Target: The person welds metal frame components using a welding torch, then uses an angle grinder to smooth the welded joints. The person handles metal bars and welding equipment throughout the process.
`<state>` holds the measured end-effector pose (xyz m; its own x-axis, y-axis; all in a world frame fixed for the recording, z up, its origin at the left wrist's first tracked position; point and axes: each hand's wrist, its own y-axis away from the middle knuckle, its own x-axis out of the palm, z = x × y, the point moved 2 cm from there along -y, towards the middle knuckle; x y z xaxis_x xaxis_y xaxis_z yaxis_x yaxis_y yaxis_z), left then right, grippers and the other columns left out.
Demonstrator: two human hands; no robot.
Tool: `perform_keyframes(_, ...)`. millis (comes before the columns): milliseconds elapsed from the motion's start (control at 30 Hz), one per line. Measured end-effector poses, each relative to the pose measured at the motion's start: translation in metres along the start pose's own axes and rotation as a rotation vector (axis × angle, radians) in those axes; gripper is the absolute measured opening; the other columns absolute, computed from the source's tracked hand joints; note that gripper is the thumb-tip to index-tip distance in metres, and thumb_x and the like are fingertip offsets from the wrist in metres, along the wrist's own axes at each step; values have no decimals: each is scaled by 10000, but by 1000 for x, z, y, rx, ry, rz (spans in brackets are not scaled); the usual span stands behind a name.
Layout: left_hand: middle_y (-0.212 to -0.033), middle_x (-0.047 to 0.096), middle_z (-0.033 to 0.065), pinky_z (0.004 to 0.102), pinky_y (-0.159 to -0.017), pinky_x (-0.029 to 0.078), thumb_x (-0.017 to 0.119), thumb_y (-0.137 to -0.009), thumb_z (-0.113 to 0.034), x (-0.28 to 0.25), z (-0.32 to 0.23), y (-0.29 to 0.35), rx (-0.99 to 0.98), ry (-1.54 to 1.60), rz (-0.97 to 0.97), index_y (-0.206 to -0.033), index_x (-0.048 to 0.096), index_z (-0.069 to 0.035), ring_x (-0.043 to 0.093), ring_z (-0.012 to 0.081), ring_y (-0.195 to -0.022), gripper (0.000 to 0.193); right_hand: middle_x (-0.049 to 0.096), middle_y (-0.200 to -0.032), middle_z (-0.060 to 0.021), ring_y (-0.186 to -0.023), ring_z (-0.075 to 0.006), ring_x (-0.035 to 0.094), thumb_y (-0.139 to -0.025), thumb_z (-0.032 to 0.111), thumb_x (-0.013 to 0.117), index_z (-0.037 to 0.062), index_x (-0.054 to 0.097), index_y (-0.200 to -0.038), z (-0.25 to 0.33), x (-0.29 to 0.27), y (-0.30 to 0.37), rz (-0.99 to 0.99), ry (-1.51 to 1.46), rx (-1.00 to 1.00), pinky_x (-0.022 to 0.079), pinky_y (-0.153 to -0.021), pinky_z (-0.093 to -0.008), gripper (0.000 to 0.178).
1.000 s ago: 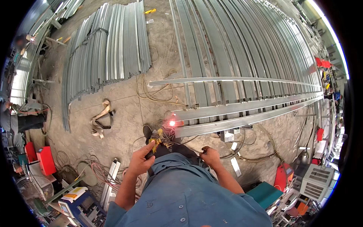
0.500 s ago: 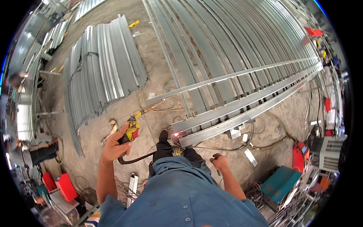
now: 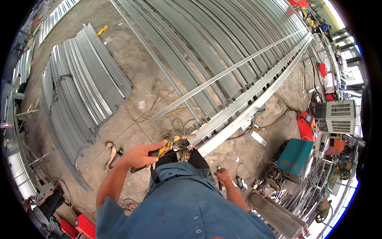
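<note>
1. With the torch as the clock's hub, the left hand [image 3: 140, 155] lies at nine o'clock, its fingers clamped on the yellow-taped torch [image 3: 165, 148]; the grip sits well back, perhaps to keep the skin away from the hot end
2. The forefinger lies stretched along the taped part, seemingly to steady the aim, while the thumb closes in from below
3. The copper-coloured nozzle [image 3: 185, 136] points towards two o'clock, at the near ends of the steel beams; from above I cannot tell whether it touches metal or hangs just over it, and no glow shows at its tip
4. The right hand [image 3: 224, 175] is at four o'clock, apart from the torch, its fingers curled together; a dark, narrow shape shows beneath it, but I cannot tell whether it is held
5. Two beams, the outer one [image 3: 229, 130] and the inner one [image 3: 223, 116], run side by side towards two o'clock, across the ends of a row of long steel members [image 3: 223, 47], probably so that they meet them squarely
6. A thinner bar [image 3: 199, 89] crosses that row further in, perhaps as a tie
7. At ten o'clock lies a stack of channels [image 3: 85, 83], laid lengthwise together, probably for compact storage; a looped strap [image 3: 110, 157] lies on the floor at nine o'clock, beyond the hand
</note>
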<state>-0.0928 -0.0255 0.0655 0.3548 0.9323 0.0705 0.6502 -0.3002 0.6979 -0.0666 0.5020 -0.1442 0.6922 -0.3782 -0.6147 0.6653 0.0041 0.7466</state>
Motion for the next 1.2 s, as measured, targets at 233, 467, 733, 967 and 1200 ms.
perform_keyframes(233,-867,707,-5,262,-663,527,638,-908,-83,-10,2,-31,32,-72,134,-1563,489,-428,572,83,-610,755,763,-901,-120,-767,-206,727,-866,356,788,17,754,-1191,4,22,37,42,-192,203,577,-698,-380,471)
perform_keyframes(467,-713,610,12,261,-650,501,596,-893,-94,-14,-4,-41,16,-165,180,-1552,480,-480,548,86,-593,773,774,-891,-141,-789,-228,748,-852,365,786,15,777,-1132,15,32,52,-105,-210,167,583,-734,-366,449)
perform_keyframes(733,-712,606,24,270,-653,513,581,-870,-74,-14,-9,-39,20,-176,182,-1557,473,-479,557,99,-587,805,785,-928,-136,-817,-235,755,-861,366,780,20,774,-1152,17,37,45,-93,-213,125,586,-783,-374,453)
perform_keyframes(967,-701,616,35,278,-660,523,592,-885,-82,-13,-7,-41,27,-187,183,-1574,453,-462,566,103,-585,799,763,-882,-129,-757,-214,735,-883,319,778,-14,766,-1125,6,41,39,-50,-302,188,578,-707,-370,412)
perform_keyframes(1200,-662,525,-41,249,-635,457,642,-948,-76,-11,-12,-38,20,-183,168,-1569,465,-451,472,70,-596,746,756,-864,-128,-742,-204,727,-883,311,784,-19,770,-1116,10,36,44,-57,-319,206,575,-693,-366,404)
